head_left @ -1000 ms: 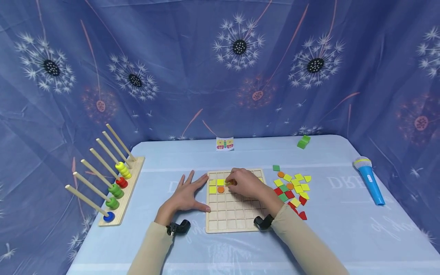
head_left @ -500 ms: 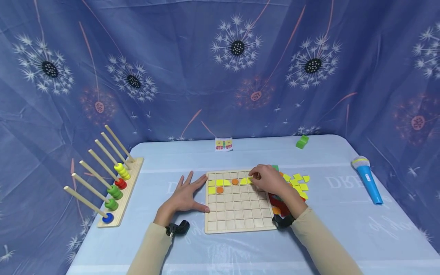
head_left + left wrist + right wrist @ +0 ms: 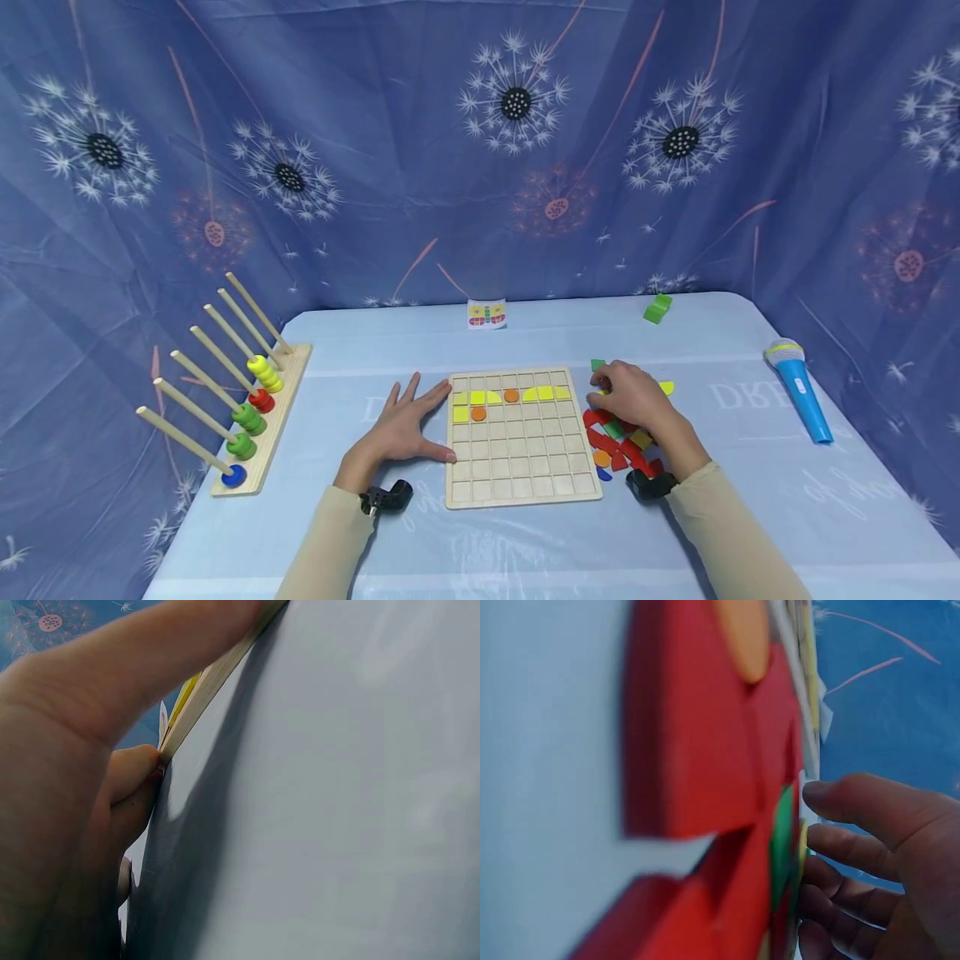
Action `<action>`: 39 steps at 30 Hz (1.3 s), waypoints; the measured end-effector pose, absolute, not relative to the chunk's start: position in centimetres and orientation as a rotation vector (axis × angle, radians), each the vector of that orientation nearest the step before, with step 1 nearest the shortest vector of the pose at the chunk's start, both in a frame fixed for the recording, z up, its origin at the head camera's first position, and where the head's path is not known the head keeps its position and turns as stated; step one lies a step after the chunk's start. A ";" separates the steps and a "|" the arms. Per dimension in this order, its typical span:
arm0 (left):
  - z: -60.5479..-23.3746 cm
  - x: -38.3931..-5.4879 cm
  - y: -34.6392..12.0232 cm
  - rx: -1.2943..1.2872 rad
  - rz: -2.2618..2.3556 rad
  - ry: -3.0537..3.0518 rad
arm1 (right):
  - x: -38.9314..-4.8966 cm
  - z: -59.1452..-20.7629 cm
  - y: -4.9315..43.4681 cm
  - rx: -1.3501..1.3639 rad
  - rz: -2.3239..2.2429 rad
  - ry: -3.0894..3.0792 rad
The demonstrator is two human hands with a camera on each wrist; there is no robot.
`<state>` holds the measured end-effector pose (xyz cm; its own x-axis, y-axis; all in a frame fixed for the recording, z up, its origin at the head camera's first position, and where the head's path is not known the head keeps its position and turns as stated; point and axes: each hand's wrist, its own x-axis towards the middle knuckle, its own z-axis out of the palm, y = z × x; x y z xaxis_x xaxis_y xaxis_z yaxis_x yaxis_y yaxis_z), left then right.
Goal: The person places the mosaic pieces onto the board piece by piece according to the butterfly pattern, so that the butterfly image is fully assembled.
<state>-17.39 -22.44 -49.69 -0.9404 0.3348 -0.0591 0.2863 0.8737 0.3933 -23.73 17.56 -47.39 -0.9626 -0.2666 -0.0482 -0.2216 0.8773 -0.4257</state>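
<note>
A wooden grid board lies flat in the head view, with yellow pieces and an orange disc in one upper row. Below that row sit a yellow square and a second orange disc. My left hand lies with spread fingers at the board's left side, thumb and index tip touching its edge. Over the loose pieces to the right is my right hand, thumb and fingers apart. In the right wrist view its fingers reach a yellow piece; contact is hard to judge.
Red pieces, a green square and a blue piece lie right of the board. A peg abacus stands left, a toy microphone far right. Behind are a butterfly card and a green block.
My right hand set yellow pieces along the upper row, moving rightward across the board, then left the board for the loose pieces. My left hand has stayed at the board's edge.
</note>
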 end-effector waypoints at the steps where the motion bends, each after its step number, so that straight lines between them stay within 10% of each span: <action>1: -49.7 -17.4 -22.5 0.482 0.585 2.919 | -23.8 -47.4 17.6 -0.370 -0.633 2.938; 39: -49.8 -17.3 -22.5 0.495 0.616 2.940 | -22.6 -45.9 11.2 -0.857 -0.742 2.851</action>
<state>-17.34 -22.51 -49.76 -0.9427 0.3326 -0.0279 0.2935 0.8658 0.4054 -22.60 11.18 -45.94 -0.8416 -0.5360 0.0668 -0.5006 0.7275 -0.4692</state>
